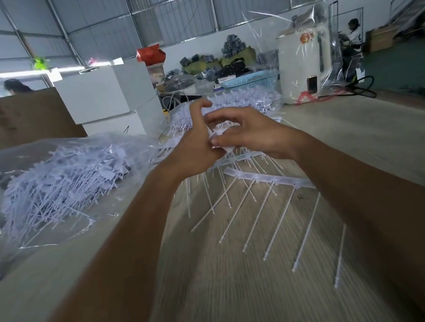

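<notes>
Over the middle of the tabletop (pixel 225 284), both hands meet on a white tag strip (pixel 218 133) held just above the wood. Left hand (pixel 192 147) has its fingers curled and pinches the strip's near end; right hand (pixel 254 132) pinches the next tab between thumb and fingers. Stalks hang down below the grip. Step looks like snapping single tags off the strip. A second strip (pixel 270 179) lies flat just nearer, under the right wrist. A clear bag of loose tags (pixel 64 181) sits toward the left edge, and a heap of strips (pixel 238 101) toward the far edge. Next move likely calls for a twist to break one tag free, then a drop into the bag.
</notes>
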`<state>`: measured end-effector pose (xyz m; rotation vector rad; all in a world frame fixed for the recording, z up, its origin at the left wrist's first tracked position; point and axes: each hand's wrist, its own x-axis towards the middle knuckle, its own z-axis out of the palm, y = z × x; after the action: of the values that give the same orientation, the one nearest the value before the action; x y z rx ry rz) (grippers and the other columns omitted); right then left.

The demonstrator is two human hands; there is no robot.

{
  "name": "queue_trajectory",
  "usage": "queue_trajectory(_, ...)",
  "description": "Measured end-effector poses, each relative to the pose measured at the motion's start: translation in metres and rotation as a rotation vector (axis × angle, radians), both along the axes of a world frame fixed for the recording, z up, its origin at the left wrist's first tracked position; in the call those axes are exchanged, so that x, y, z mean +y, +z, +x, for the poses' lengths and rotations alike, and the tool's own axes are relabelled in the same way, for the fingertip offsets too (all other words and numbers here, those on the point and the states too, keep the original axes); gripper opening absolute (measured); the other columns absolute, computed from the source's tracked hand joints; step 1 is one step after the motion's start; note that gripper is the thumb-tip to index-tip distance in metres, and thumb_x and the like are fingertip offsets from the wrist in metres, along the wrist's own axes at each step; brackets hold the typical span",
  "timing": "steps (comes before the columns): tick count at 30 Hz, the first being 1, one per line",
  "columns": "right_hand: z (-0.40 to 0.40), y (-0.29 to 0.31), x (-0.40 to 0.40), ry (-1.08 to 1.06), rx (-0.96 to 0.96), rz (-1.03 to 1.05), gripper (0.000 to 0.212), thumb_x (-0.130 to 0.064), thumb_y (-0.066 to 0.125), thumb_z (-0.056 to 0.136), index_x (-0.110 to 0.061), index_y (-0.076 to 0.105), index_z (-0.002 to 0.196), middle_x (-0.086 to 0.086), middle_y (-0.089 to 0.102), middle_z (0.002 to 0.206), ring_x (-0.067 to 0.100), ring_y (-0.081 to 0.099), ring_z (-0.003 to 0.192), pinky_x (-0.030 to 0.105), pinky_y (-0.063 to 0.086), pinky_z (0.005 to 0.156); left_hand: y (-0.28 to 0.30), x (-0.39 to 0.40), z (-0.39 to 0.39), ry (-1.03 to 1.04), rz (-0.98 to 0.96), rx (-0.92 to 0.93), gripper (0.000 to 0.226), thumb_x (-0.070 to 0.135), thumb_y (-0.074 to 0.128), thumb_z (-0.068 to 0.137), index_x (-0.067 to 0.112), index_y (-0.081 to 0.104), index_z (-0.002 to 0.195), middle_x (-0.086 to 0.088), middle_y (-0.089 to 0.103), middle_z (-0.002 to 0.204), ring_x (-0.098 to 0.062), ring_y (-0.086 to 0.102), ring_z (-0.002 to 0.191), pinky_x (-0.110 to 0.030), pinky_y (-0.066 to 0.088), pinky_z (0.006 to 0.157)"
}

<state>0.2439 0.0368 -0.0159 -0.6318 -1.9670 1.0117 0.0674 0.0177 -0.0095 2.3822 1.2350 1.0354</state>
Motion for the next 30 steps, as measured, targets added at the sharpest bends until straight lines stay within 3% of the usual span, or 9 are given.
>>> queue_trajectory(4, -0.002, 0.006, -0.002, 0.015, 0.011, -0.035, 0.037, -0.007, 0.075, 0.088, -0.009, 0.059, 0.121, 0.007, 0.061, 0.114, 0.018, 0.064, 0.079, 0.030, 0.051, 0.074, 0.006, -0.002, 0.000, -0.026, -0.053, -0.062, 0.098, -0.011, 0.073, 0.077, 0.029, 0.010, 0.142, -0.004, 0.055, 0.101, -0.013, 0.063, 0.063, -0.023, 0.051, 0.058)
queue_trajectory(7, -0.002, 0.005, -0.001, 0.016, -0.022, -0.067, 0.030, -0.006, 0.073, 0.090, -0.005, 0.064, 0.118, 0.004, 0.066, 0.103, 0.014, 0.065, 0.089, 0.031, 0.051, 0.079, 0.007, -0.004, 0.003, -0.047, -0.099, -0.080, 0.110, -0.012, 0.075, 0.075, 0.035, 0.005, 0.145, -0.005, 0.058, 0.108, -0.030, 0.072, 0.084, -0.037, 0.059, 0.069)
queue_trajectory(10, -0.001, 0.003, -0.001, 0.028, -0.086, -0.059, 0.013, -0.003, 0.068, 0.093, 0.000, 0.067, 0.106, 0.006, 0.066, 0.097, 0.012, 0.063, 0.091, 0.031, 0.050, 0.078, 0.006, -0.004, 0.003, -0.093, -0.169, -0.078, 0.115, -0.015, 0.076, 0.074, 0.033, 0.002, 0.149, -0.006, 0.063, 0.096, -0.017, 0.073, 0.082, -0.027, 0.057, 0.066)
queue_trajectory(13, -0.004, 0.000, -0.001, -0.010, -0.131, 0.014, 0.017, 0.001, 0.067, 0.091, 0.016, 0.059, 0.096, 0.014, 0.057, 0.093, 0.018, 0.056, 0.092, 0.034, 0.044, 0.083, 0.005, -0.009, 0.005, -0.086, -0.225, -0.044, 0.114, -0.015, 0.074, 0.076, 0.032, 0.002, 0.150, -0.008, 0.058, 0.101, -0.008, 0.068, 0.061, -0.019, 0.050, 0.054)
queue_trajectory(17, -0.001, -0.004, 0.001, -0.043, -0.066, 0.002, 0.014, 0.002, 0.074, 0.086, 0.010, 0.066, 0.095, 0.022, 0.066, 0.094, 0.020, 0.063, 0.086, 0.035, 0.052, 0.081, 0.005, -0.009, 0.002, 0.046, -0.318, 0.012, 0.094, -0.003, 0.075, 0.084, 0.028, 0.010, 0.144, -0.018, 0.064, 0.093, -0.017, 0.058, 0.045, -0.028, 0.049, 0.043)
queue_trajectory(21, 0.008, -0.006, 0.009, -0.137, 0.013, -0.012, 0.024, -0.002, 0.079, 0.082, 0.012, 0.065, 0.096, 0.011, 0.067, 0.086, 0.021, 0.065, 0.078, 0.038, 0.056, 0.079, 0.006, -0.006, -0.005, 0.238, -0.397, 0.249, 0.017, 0.022, 0.055, 0.102, 0.010, 0.052, 0.113, -0.013, 0.072, 0.075, -0.021, 0.064, 0.052, -0.029, 0.052, 0.051)
queue_trajectory(24, 0.004, -0.003, 0.010, -0.183, -0.018, 0.067, 0.022, -0.004, 0.080, 0.083, 0.008, 0.066, 0.094, 0.008, 0.067, 0.087, 0.020, 0.066, 0.076, 0.036, 0.057, 0.077, 0.003, -0.003, 0.001, 0.379, -0.203, 0.381, 0.034, 0.031, 0.044, 0.104, 0.014, 0.068, 0.086, -0.008, 0.072, 0.085, -0.024, 0.068, 0.074, -0.032, 0.052, 0.068)
queue_trajectory(27, 0.001, 0.000, 0.009, -0.222, -0.053, 0.126, 0.015, -0.004, 0.079, 0.084, 0.002, 0.068, 0.092, 0.006, 0.067, 0.087, 0.017, 0.065, 0.079, 0.034, 0.055, 0.079, -0.007, -0.002, 0.014, 0.512, -0.075, 0.426, 0.043, 0.050, 0.041, 0.102, 0.016, 0.067, 0.104, -0.005, 0.066, 0.098, -0.027, 0.063, 0.089, -0.039, 0.052, 0.080)
queue_trajectory(30, 0.006, -0.004, 0.007, -0.213, -0.030, 0.097, 0.016, -0.002, 0.077, 0.085, 0.007, 0.067, 0.094, 0.016, 0.065, 0.089, 0.020, 0.062, 0.083, 0.041, 0.052, 0.089, -0.014, 0.000, 0.024, 0.569, -0.018, 0.422, 0.035, 0.042, 0.043, 0.102, 0.015, 0.064, 0.110, -0.011, 0.068, 0.106, -0.032, 0.063, 0.094, -0.040, 0.052, 0.079)
